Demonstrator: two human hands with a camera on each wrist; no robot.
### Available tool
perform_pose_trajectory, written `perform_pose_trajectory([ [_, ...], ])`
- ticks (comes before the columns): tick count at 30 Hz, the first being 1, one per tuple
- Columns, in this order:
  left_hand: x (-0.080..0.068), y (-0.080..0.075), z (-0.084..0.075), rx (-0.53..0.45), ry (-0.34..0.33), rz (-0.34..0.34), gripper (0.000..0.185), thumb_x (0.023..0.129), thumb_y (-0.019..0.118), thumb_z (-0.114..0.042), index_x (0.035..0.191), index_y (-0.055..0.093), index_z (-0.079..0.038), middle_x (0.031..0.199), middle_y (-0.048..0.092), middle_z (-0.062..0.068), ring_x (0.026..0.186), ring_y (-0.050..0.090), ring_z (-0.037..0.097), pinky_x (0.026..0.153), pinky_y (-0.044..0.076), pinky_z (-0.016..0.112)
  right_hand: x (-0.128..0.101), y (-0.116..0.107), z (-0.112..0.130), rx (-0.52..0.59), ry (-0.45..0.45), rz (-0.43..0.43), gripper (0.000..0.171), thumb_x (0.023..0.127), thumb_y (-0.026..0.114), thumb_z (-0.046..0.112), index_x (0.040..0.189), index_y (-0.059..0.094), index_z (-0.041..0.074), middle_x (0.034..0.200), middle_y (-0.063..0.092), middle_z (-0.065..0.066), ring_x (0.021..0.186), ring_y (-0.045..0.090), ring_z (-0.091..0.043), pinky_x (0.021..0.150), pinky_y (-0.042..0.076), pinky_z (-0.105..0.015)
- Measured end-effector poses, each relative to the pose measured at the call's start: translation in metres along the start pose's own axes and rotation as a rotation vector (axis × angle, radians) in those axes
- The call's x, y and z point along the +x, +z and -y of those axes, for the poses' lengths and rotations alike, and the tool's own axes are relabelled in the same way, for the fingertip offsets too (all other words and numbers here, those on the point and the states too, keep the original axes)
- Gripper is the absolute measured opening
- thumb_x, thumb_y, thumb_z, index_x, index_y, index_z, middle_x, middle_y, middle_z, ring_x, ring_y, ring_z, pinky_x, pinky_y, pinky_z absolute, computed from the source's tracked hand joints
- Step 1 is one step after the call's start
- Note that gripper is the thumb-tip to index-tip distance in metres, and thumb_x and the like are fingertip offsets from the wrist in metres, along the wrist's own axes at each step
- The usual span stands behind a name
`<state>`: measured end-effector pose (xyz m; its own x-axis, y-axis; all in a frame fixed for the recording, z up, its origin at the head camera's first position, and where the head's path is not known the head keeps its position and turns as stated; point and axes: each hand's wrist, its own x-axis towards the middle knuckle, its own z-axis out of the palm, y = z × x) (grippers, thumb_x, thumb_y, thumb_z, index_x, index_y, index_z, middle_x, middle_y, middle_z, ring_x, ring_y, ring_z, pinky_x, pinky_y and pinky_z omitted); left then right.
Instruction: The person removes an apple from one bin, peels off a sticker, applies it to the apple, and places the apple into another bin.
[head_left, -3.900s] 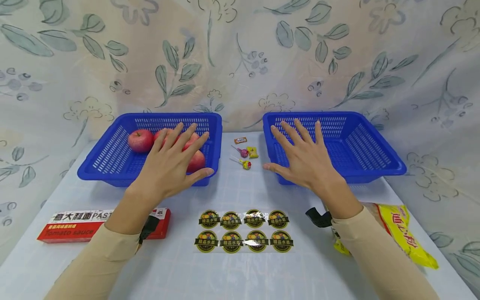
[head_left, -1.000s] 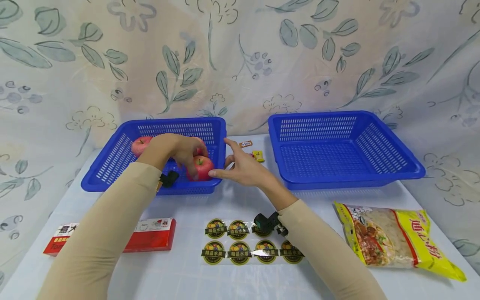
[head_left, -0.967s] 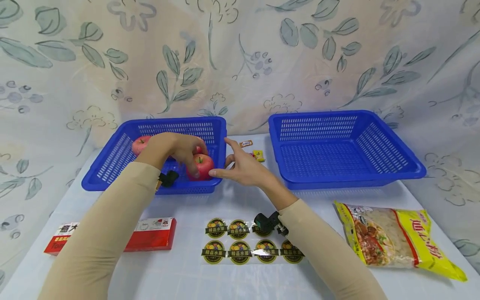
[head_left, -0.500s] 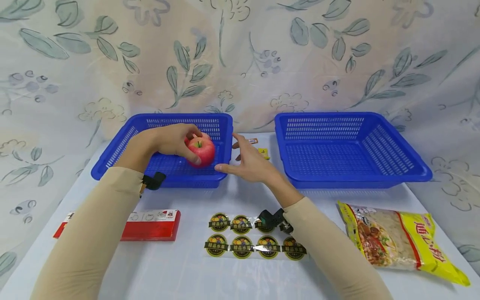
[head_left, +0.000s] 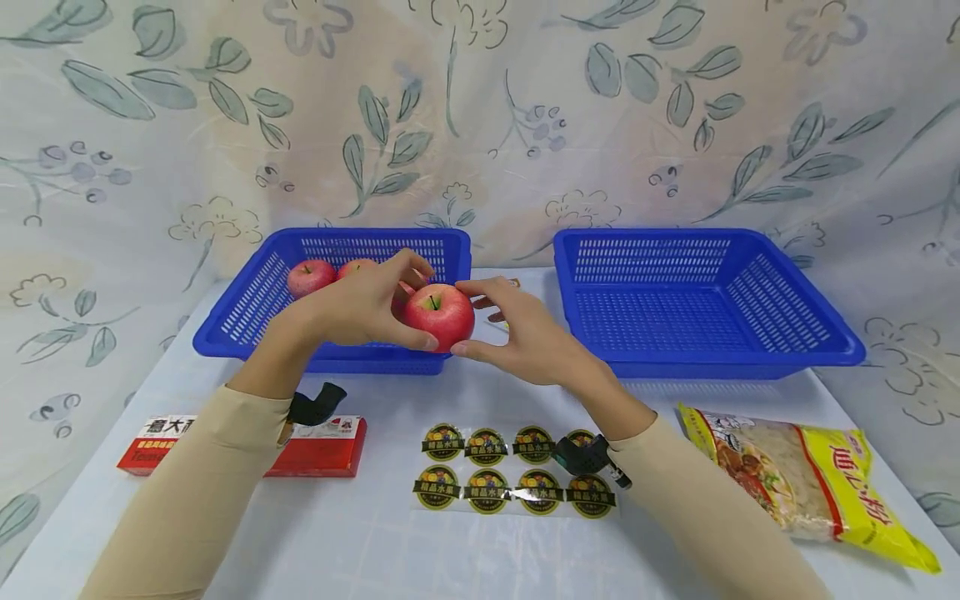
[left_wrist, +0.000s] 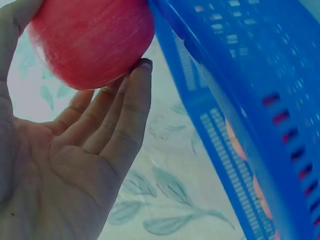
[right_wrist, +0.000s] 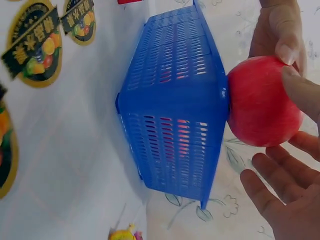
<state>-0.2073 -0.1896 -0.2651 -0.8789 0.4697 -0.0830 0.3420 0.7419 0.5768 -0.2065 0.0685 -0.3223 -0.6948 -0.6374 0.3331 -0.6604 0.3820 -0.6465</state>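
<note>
A red apple (head_left: 442, 317) is up by the near right corner of the left blue basket (head_left: 360, 365). My left hand (head_left: 352, 308) grips it, with the thumb on the near side and fingers behind. From the right, my right hand (head_left: 536, 337) holds the apple between thumb and index fingertip; in the right wrist view its other fingers are spread off the apple (right_wrist: 260, 102). The left wrist view shows the left fingertips under the apple (left_wrist: 95, 40), beside the basket wall. More apples (head_left: 311, 277) lie in the left basket, partly hidden by the left hand.
Another blue basket (head_left: 708, 369) stands on the right. In front lie a red pasta box (head_left: 322, 458), a sheet of round fruit stickers (head_left: 487, 490) and a yellow pasta bag (head_left: 817, 475). Small candies between the baskets are mostly hidden behind the right hand.
Both hands started spread over the table. The left reached into the left basket, took an apple and lifted it rightward over the rim. The right hand, waiting by that rim, now meets the apple.
</note>
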Motion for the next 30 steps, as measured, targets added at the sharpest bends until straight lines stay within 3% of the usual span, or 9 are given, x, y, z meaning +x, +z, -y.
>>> perform_pose_trajectory([
  [5, -0.002, 0.016, -0.012, -0.054, 0.091, -0.002, 0.086, 0.075, 0.091, -0.041, 0.140, 0.042, -0.012, 0.137, 0.058, 0.005, 0.126, 0.059, 0.024, 0.101, 0.055, 0.046, -0.019, -0.011, 0.004, -0.009, -0.005, -0.016, 0.072, 0.088, 0.083, 0.035, 0.148, 0.050, 0.014, 0.141, 0.057, 0.002, 0.119, 0.062, -0.014, 0.096, 0.056, -0.035],
  [8, -0.001, 0.027, -0.018, -0.079, 0.156, -0.038, 0.083, 0.075, 0.092, -0.041, 0.137, 0.045, -0.011, 0.133, 0.060, 0.003, 0.125, 0.059, 0.019, 0.099, 0.056, 0.040, -0.029, -0.016, 0.004, 0.003, -0.011, -0.032, 0.072, 0.087, 0.085, 0.030, 0.147, 0.051, 0.012, 0.142, 0.059, -0.001, 0.116, 0.066, -0.016, 0.096, 0.057, -0.034],
  [14, -0.001, 0.049, -0.027, -0.154, 0.228, -0.093, 0.076, 0.075, 0.093, -0.036, 0.135, 0.052, -0.012, 0.129, 0.063, 0.001, 0.117, 0.064, 0.016, 0.093, 0.059, 0.033, -0.047, -0.023, -0.003, 0.073, -0.003, -0.019, 0.071, 0.088, 0.083, 0.018, 0.149, 0.046, 0.009, 0.149, 0.052, -0.006, 0.128, 0.061, -0.025, 0.102, 0.054, -0.041],
  [18, -0.007, 0.064, -0.028, -0.174, 0.196, -0.073, 0.077, 0.080, 0.090, -0.029, 0.144, 0.051, -0.011, 0.136, 0.062, 0.001, 0.121, 0.065, 0.020, 0.096, 0.057, 0.037, -0.059, -0.022, -0.009, 0.094, 0.013, 0.018, 0.072, 0.090, 0.080, 0.015, 0.151, 0.043, 0.009, 0.150, 0.050, -0.007, 0.134, 0.057, -0.027, 0.105, 0.052, -0.041],
  [21, -0.012, 0.078, -0.031, -0.132, 0.165, -0.086, 0.073, 0.086, 0.086, -0.027, 0.147, 0.050, -0.009, 0.139, 0.062, 0.003, 0.122, 0.066, 0.021, 0.098, 0.057, 0.038, -0.067, -0.019, -0.014, 0.102, 0.022, 0.034, 0.072, 0.090, 0.079, 0.011, 0.151, 0.041, 0.008, 0.151, 0.049, -0.008, 0.136, 0.055, -0.028, 0.105, 0.051, -0.040],
  [27, -0.021, 0.102, -0.045, 0.020, 0.088, -0.140, 0.073, 0.091, 0.080, -0.029, 0.151, 0.047, -0.006, 0.141, 0.061, 0.009, 0.112, 0.070, 0.024, 0.089, 0.060, 0.034, -0.079, -0.013, -0.022, 0.110, 0.038, 0.065, 0.071, 0.092, 0.076, 0.009, 0.152, 0.039, 0.007, 0.152, 0.047, -0.011, 0.138, 0.053, -0.032, 0.104, 0.051, -0.044],
  [30, -0.024, 0.113, -0.046, 0.009, 0.048, -0.122, 0.074, 0.093, 0.078, -0.028, 0.154, 0.043, -0.005, 0.143, 0.058, 0.011, 0.106, 0.071, 0.022, 0.084, 0.061, 0.030, -0.085, -0.009, -0.026, 0.089, 0.057, 0.094, 0.071, 0.093, 0.075, 0.012, 0.153, 0.037, 0.006, 0.152, 0.047, -0.013, 0.135, 0.056, -0.033, 0.102, 0.053, -0.044],
])
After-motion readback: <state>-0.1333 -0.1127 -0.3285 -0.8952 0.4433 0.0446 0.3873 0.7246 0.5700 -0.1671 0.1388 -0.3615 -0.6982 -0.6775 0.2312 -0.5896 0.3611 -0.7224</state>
